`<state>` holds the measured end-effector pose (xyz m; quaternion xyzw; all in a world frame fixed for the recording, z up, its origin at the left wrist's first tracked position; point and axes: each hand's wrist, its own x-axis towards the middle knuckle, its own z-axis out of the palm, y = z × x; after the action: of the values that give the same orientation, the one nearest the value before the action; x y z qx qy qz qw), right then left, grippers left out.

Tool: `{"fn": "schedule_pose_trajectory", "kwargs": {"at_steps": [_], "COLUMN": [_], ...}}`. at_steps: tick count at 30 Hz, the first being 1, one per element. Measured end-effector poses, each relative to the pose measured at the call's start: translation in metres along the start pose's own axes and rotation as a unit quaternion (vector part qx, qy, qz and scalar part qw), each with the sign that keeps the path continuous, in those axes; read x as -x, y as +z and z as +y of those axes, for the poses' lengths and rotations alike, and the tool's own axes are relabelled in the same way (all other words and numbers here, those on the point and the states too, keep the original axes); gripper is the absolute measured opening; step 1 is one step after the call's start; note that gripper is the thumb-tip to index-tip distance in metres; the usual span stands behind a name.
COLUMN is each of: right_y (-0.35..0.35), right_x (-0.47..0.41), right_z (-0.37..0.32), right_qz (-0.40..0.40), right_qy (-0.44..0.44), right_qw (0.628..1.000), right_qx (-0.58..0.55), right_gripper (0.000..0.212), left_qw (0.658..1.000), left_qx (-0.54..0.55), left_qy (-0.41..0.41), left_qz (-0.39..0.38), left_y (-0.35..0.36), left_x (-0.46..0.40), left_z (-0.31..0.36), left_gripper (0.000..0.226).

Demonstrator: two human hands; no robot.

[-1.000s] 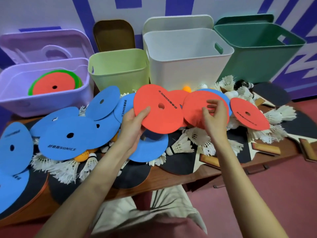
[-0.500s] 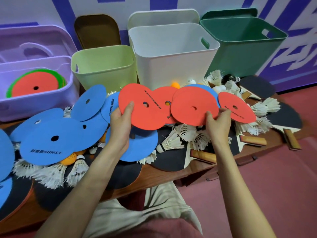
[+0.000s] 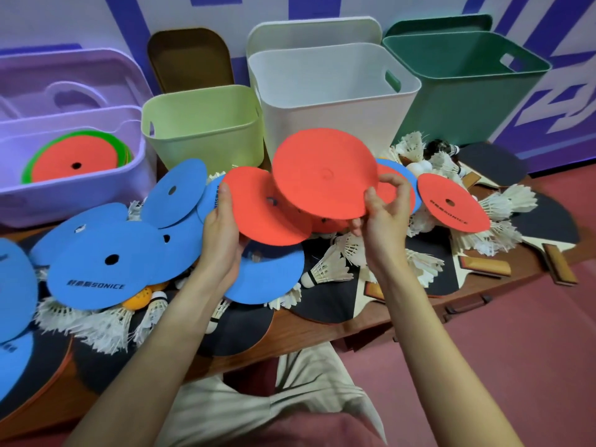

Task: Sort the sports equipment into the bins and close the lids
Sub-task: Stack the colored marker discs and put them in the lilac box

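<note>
Left hand [image 3: 222,233] grips red disc [image 3: 258,211] at its left edge, thumb on top. Right hand [image 3: 383,217] pinches second red disc [image 3: 324,177] at its right edge, raised and tilted, overlapping first. Hands apart, both above table [image 3: 322,327] pile. Purple bin [image 3: 96,201] far left holds discs; green, white, dark-green bins open behind.

A pale lilac-white wall with broad dark blue painted stripes [image 3: 129,30] stands at the back. On its right part there are large white block shapes outlined in purple-blue [image 3: 554,104]. The floor is a dull red-brown smooth surface [image 3: 516,350]. A low brown wooden table [image 3: 325,327] stands before the wall, and dark metal fittings [image 3: 464,306] are visible at its front edge. The light is soft and even.
</note>
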<state>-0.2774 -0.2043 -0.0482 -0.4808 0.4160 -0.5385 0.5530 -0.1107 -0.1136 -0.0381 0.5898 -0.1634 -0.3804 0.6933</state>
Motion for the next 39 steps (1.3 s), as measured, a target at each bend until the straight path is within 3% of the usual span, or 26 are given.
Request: {"fn": "schedule_pose_trajectory", "kwargs": {"at_steps": [5,10,14,17,21,23,27,32,39], "right_y": [0.024,0.029,0.019,-0.002,-0.029,-0.036,-0.04,-0.039,-0.037], "right_x": [0.012,0.009,-0.006,-0.021,-0.035,-0.035,-0.038,-0.04,-0.041], "right_z": [0.011,0.021,0.021,0.021,0.026,0.026,0.03,0.023,0.02], "right_qz": [-0.119,-0.147,-0.111,-0.034,0.113,0.141,0.125,0.134,0.117], "right_qy": [0.053,-0.003,-0.085,-0.099,-0.022,0.02,0.067,0.061,-0.017], "right_qw": [0.991,0.978,0.952,0.934,0.852,0.828,0.841,0.895,0.926], "right_qx": [0.026,0.15,0.271,0.341,0.511,0.543,0.522,0.42,0.358], "right_gripper": [0.013,0.019,0.017,0.024,0.052,0.061,0.065,0.071,0.031], "left_qw": [0.999,0.997,0.996,0.997,0.997,0.998,0.999,0.999,1.0], "left_qx": [0.043,0.065,0.073,0.062,0.057,0.055,0.037,0.017,0.007], "left_qy": [-0.028,-0.043,-0.047,-0.04,-0.045,-0.043,-0.038,-0.026,-0.002], "left_qz": [-0.004,0.003,0.004,-0.002,0.003,0.006,0.006,0.005,0.025], "left_y": [0.001,0.002,0.003,0.005,0.007,0.008,0.01,0.013,0.01], "left_x": [0.004,0.006,0.003,0.002,0.002,0.001,0.0,0.0,-0.003], "left_z": [0.005,0.003,0.003,0.001,0.0,0.0,0.001,0.001,0.002], "left_gripper": [0.038,0.036,0.034,0.035,0.036,0.035,0.037,0.043,0.041]}}
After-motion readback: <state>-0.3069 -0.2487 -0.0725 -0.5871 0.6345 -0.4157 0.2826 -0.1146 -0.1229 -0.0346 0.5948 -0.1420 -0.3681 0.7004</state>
